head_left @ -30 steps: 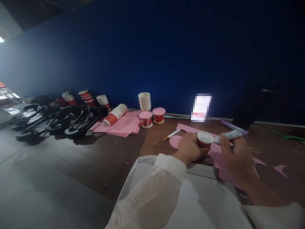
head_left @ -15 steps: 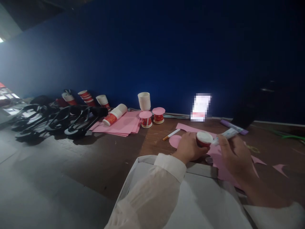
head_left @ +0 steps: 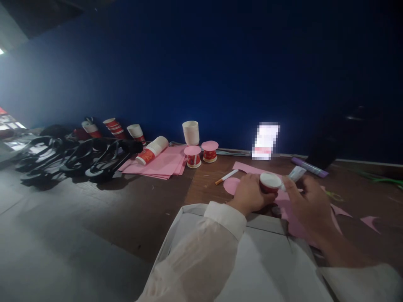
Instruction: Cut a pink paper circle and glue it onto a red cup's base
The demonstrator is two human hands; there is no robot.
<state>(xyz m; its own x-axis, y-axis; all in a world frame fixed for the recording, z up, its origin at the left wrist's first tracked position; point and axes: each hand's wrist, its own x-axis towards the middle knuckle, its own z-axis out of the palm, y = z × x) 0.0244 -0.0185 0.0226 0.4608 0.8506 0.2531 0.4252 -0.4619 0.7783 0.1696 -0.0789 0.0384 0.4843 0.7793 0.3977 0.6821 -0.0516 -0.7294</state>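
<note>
Just beyond the white box (head_left: 261,260), our left hand (head_left: 250,193) grips a red cup (head_left: 270,182) and our right hand (head_left: 307,203) pinches a tube (head_left: 296,173) beside it; too hard a squeeze could dent the cup or flood its edge. Farther beyond the box, a white cup (head_left: 191,135) hides its contents from us.

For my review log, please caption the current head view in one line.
Left hand holds a red cup, right hand a whitish tube close beside it, above pink paper.
</note>
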